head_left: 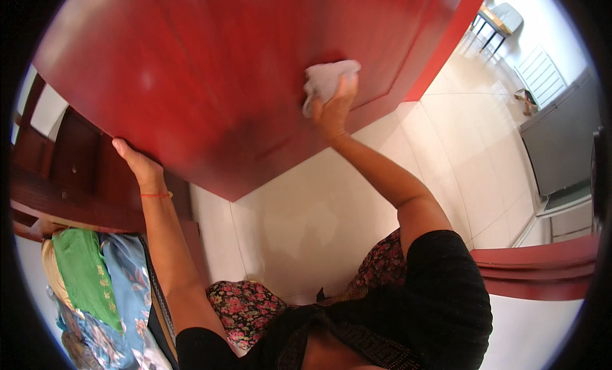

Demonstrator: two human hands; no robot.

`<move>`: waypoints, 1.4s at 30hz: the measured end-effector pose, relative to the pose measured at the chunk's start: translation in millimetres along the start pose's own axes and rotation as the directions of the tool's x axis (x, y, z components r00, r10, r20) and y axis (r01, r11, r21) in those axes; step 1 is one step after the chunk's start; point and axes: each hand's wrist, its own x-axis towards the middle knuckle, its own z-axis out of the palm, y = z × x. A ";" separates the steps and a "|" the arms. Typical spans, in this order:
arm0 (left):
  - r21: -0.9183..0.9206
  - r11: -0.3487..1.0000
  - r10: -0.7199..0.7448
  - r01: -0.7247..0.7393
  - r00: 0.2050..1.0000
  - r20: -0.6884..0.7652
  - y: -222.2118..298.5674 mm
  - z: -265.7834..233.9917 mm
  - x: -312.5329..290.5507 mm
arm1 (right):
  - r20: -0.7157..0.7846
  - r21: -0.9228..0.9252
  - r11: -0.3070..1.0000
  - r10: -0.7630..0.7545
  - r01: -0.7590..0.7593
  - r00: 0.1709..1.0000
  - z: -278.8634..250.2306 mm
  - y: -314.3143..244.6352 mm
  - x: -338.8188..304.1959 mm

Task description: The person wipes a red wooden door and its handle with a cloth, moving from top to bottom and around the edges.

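A large red wooden door (pixel 210 83) with panel grooves fills the upper part of the head view. My right hand (pixel 336 110) presses a pale pinkish-grey cloth (pixel 328 80) against the door's face, right of its middle. The fingers close round the cloth, and part of it hangs below them on the left. At the door's left edge, my left hand (pixel 141 162) steadies it. The thumb side shows on the near face, while the other fingers are hidden behind the edge.
Pale floor tiles (pixel 306 223) stretch below the door. Dark wooden furniture (pixel 76 159) and hanging clothes (pixel 83 274) are on the left. A red door frame (pixel 535 268) and a grey cabinet-like panel (pixel 561 140) stand on the right, with a chair (pixel 507 18) farther back.
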 end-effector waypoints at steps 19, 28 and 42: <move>-0.063 0.992 -0.102 0.107 0.992 0.067 11.6 3.8 -12.7 | 0.240 0.372 0.579 -0.815 0.726 0.527 20.4 -26.7 -71.7; -0.058 0.989 -0.138 0.138 0.990 -0.001 4.5 3.8 -4.3 | 0.467 0.022 0.738 -0.604 0.674 0.646 -16.7 72.4 -35.0; -0.042 0.993 -0.111 0.109 0.993 -0.047 10.8 17.8 -7.2 | -0.270 -0.176 0.845 0.452 -0.505 0.850 -21.1 166.3 23.7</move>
